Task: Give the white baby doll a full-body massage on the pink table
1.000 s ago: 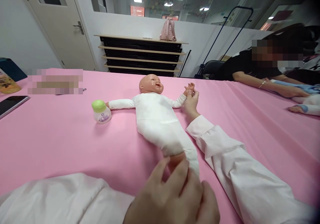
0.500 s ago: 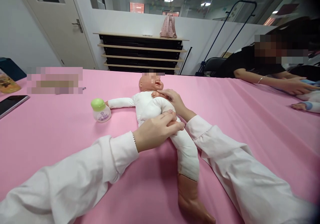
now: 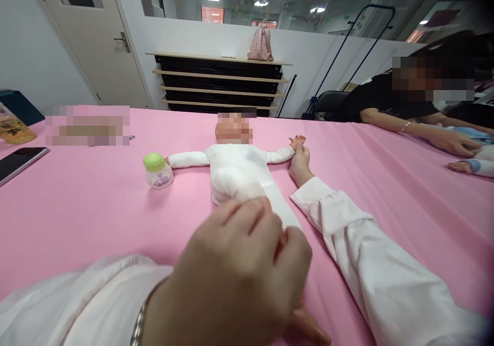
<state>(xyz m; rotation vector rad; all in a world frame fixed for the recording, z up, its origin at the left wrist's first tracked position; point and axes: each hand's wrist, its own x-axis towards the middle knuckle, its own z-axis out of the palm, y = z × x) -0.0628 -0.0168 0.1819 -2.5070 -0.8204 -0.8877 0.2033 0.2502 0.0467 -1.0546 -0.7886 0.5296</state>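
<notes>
A baby doll (image 3: 239,168) in white cloth lies on its back with both arms spread sideways. Out to the right, my right hand (image 3: 302,165) is closed around the doll's wrist, with the doll's small hand (image 3: 298,141) showing above my fingers. Large and near the camera, my left hand (image 3: 235,269) is closed over one of the doll's legs, at the foot; only a sliver of it shows between my fingers. The doll's other foot (image 3: 311,325) sticks out below my left hand. Beside the doll's far-left hand stands a small bottle (image 3: 158,172) with a green cap.
A pink cloth (image 3: 96,207) covers the table. At left lie a phone (image 3: 23,163) and a drink container (image 3: 15,127). On the right, a person in black (image 3: 386,99) handles another doll (image 3: 478,165). Shelves (image 3: 219,81) and a door (image 3: 85,42) stand behind.
My left hand has come back toward the camera, drawing the bent leg out straight. My right hand has moved the doll's arm from its chest out to the right.
</notes>
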